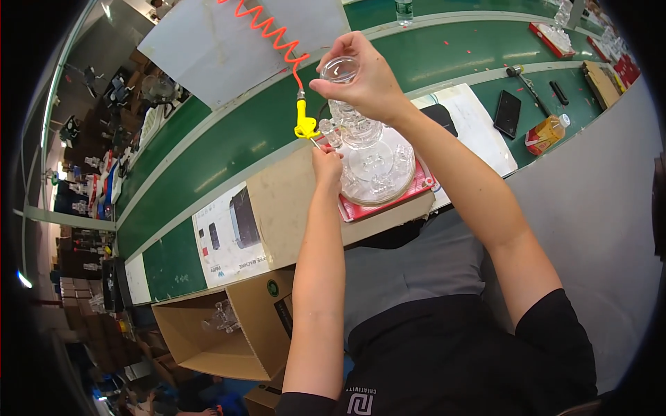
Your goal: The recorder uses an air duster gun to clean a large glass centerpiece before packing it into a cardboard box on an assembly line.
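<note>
Your right hand [374,84] closes around the mouth of the clear glass vessel [365,135], thumb on the near side, fingers curled over the far side. Your left hand [328,170] has its fingers curled in beside the vessel's side joint, at the thin tip of the yellow air gun [305,126]; you cannot tell from this view whether they pinch the tip. The vessel stands base down on a red-and-white tray [349,213], which lies on a cardboard sheet [283,201] at your edge of the green bench [222,165]. A red coiled hose [269,31] runs up from the air gun. To your right: black phone [508,113], hammer [531,88], drink bottle [547,134]. Below the bench, left: an open carton [260,329] holding clear glassware [223,317].
</note>
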`<state>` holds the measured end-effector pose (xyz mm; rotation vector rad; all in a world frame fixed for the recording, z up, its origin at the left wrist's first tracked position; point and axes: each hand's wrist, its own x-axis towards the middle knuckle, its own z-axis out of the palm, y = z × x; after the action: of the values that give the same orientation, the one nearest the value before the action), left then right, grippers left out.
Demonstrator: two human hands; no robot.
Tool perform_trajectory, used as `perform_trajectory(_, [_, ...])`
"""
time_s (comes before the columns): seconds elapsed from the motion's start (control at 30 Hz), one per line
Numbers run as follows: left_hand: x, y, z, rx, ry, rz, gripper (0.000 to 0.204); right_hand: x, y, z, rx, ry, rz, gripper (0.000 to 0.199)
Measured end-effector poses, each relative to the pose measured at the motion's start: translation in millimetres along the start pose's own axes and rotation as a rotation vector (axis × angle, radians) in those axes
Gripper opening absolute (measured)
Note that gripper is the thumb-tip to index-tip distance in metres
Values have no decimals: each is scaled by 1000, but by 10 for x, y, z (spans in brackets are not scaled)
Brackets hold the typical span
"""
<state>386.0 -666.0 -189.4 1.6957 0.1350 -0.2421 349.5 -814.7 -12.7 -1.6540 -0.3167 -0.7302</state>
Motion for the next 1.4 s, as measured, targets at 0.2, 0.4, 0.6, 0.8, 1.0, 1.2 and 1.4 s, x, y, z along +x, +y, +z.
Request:
perform_trajectory(0.2, [-13,19,19,-24,2,-6,16,-6,30,-34,20,22,-8,51])
perform_trajectory(0.4, [43,-9,86,23,-16,24,14,-176,9,-24,127,44,-89,61])
perform_trajectory(0.6, [205,3,100,32,-21,54,16,-1564,582,-261,-543,48,137,85])
perform_trajectory(0.8, [236,14,114,-84,-22,49,15,-1847,761,54,-802,-28,187,87])
perform_trajectory(1.0, [232,60,186,-117,42,99,14,-1819,865,82,-830,-4,141,68])
perform_trajectory(1.2, [420,-35,127,-129,161,324,11,-1699,930,54,-871,-24,88,59])
perform_trajectory(1.4, [267,143,-273,-139,235,379,12,-1688,787,-136,-892,-152,159,63])
